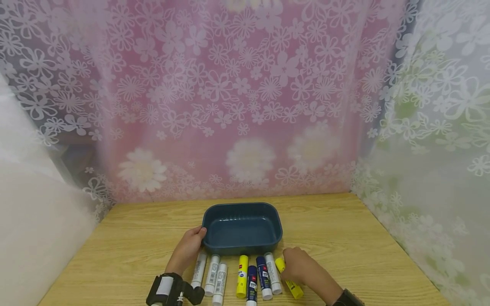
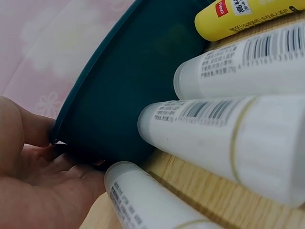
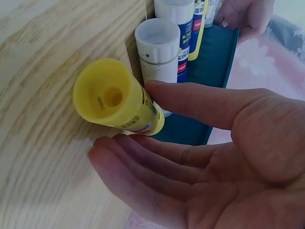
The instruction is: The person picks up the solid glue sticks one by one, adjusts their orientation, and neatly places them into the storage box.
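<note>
My left hand point(image 1: 189, 246) grips the left end of a dark teal rectangular tub point(image 2: 114, 90), thumb on the rim and fingers beneath. At the tub's right front corner my right hand point(image 1: 300, 267) has its thumb and fingers on either side of a yellow glue stick point(image 3: 107, 93), which lies slanted on the table. Its thumb tip touches the barrel; whether every finger touches is unclear. White glue sticks point(image 1: 220, 284) lie before the tub on the left. Another yellow glue stick point(image 1: 242, 276), blue glue sticks point(image 1: 263, 277) and a white glue stick point(image 1: 272, 274) lie further right.
The wooden table point(image 1: 337, 229) carries everything. A floral curtain point(image 1: 245, 106) hangs behind the table and others flank it on both sides. A camera mount point(image 1: 168, 289) is strapped to the left wrist, and a dark band point(image 1: 347, 298) circles the right one.
</note>
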Demonstrator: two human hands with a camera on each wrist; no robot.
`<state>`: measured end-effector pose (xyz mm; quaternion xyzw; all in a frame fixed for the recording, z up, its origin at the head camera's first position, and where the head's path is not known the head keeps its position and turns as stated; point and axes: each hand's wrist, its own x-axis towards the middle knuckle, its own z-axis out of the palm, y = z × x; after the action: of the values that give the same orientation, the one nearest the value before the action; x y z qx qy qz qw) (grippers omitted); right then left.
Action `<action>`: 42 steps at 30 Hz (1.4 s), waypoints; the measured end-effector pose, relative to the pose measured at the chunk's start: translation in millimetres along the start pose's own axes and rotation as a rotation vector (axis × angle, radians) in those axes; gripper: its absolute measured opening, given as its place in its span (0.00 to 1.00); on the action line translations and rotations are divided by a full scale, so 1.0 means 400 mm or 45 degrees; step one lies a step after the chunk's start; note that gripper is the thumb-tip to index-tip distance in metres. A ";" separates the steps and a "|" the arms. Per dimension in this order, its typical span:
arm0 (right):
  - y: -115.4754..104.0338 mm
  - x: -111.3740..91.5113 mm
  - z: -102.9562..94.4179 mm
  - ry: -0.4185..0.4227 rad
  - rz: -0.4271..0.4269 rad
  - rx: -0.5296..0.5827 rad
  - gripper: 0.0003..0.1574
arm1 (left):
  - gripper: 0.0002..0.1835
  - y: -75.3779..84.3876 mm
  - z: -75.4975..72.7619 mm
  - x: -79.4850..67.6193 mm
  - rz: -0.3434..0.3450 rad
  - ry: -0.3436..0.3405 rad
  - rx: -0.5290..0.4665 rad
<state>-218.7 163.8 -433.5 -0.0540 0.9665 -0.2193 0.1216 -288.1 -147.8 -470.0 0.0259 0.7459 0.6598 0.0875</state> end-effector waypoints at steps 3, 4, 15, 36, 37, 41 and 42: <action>-0.001 0.000 0.001 -0.008 0.014 0.012 0.16 | 0.30 0.000 0.000 -0.001 -0.008 0.005 0.007; -0.002 0.001 0.002 -0.015 0.024 0.015 0.16 | 0.30 0.001 0.001 -0.001 -0.008 0.004 0.008; 0.000 0.006 0.001 -0.057 0.057 0.064 0.14 | 0.30 0.002 -0.001 -0.005 0.010 -0.011 -0.015; 0.019 0.007 -0.045 -0.020 0.041 0.147 0.11 | 0.29 -0.001 0.000 -0.007 0.039 -0.010 -0.023; 0.017 0.006 -0.053 -0.011 0.030 0.155 0.12 | 0.29 -0.001 0.000 -0.007 0.041 -0.009 -0.024; 0.000 0.003 -0.096 0.006 0.004 0.187 0.12 | 0.29 -0.001 0.000 -0.008 0.035 -0.003 -0.007; -0.006 0.003 -0.107 0.014 -0.001 0.193 0.12 | 0.29 -0.001 0.000 -0.008 0.030 -0.001 0.000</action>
<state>-230.7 179.1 -395.3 -0.0437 0.9479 -0.2920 0.1198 -284.8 -148.4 -470.0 0.0351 0.7455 0.6608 0.0799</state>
